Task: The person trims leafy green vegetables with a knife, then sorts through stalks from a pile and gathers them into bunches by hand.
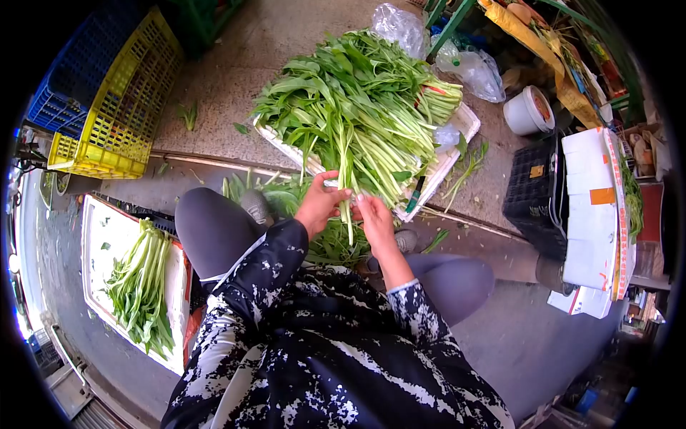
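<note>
A large heap of water spinach (pixel 350 93), long pale stalks with green leaves, lies on a white foam tray (pixel 468 123) in front of me. My left hand (pixel 319 205) is closed on a few stalks (pixel 346 168) at the heap's near edge; their cut ends hang down between my hands. My right hand (pixel 377 223) pinches at the same stalks from the other side, its thumb and fingertips together close to my left fingertips. Loose leaves and trimmings (pixel 334 242) lie on the ground between my feet. A banded bundle (pixel 439 100) rests at the heap's right side.
At my left, another foam box (pixel 96 243) holds a sheaf of greens (pixel 143 289). Yellow (pixel 128 100) and blue crates (pixel 78 64) stand at the far left. On the right are a white bucket (pixel 525 114), a black crate (pixel 532 196) and stacked foam boxes (pixel 589 207).
</note>
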Motion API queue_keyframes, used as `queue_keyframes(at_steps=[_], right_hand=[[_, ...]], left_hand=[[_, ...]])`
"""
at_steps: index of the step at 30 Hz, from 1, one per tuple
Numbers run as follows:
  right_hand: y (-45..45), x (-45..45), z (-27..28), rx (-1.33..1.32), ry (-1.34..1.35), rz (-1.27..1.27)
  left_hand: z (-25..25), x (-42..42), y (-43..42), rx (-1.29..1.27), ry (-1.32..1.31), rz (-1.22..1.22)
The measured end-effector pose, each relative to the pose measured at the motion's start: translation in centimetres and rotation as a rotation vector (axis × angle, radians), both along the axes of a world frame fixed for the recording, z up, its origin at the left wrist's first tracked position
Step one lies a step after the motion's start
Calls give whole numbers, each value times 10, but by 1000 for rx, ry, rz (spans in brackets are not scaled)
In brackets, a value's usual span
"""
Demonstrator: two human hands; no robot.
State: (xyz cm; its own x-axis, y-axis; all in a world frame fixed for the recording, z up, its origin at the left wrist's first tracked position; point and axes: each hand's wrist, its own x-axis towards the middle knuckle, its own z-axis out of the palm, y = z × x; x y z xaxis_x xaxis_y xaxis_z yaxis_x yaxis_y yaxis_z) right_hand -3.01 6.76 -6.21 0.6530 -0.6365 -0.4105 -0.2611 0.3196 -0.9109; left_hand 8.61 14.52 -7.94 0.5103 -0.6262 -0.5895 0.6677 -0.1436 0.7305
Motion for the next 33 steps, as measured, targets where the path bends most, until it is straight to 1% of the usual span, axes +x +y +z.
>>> queue_keyframes(at_steps=[1,3,4,5,7,9,11,13,15,16,19,21,22,23,25,26,27,28,30,31,33], right_hand=[[-5,6,-6,-1,0,-5],[-15,18,-16,-122,110,45],[-16,23,-18,-90,46,80],[-16,22,-20,-89,43,84],[-15,23,-17,22,49,111],[-10,15,-16,56,72,84],[-7,8,-15,160,82,44],[-3,-2,-11,212,93,19],[1,-17,-16,78,132,258],[8,-25,-19,23,143,299],[25,-60,-33,-141,251,544],[21,-74,-38,-173,495,830],[15,-75,-37,-409,649,1022],[13,-76,-36,-532,876,1022],[4,-64,-23,-602,926,907],[-3,-54,-15,-625,849,868],[-6,-44,-18,-609,660,698],[-5,-29,-9,-647,502,509],[-7,0,0,-872,139,379],[-11,9,-1,-873,134,380],[-13,23,-3,-983,33,561]], left_hand=[[0,-2,1,-25,3,9],[0,-6,4,-2,-34,-13],[0,-8,6,17,-17,-27],[0,-11,10,39,0,-39],[-1,-10,15,63,-6,-20],[-10,-7,22,-84,245,-52],[-14,-7,26,-82,272,-17],[-33,-2,29,-217,369,-12],[-41,-3,26,-197,329,24],[-38,-1,26,-183,342,32],[-41,0,28,-192,342,40],[-38,-5,29,-33,250,13],[-37,-6,29,-23,247,27],[-38,-7,29,-21,252,24],[-34,-5,29,8,196,-20],[-30,-5,28,33,177,-22],[-28,-6,30,35,174,-21],[-26,-6,30,23,164,-34],[-25,-7,31,7,152,-46],[-26,-9,33,-4,152,-68],[-24,-11,42,-10,144,-87]])
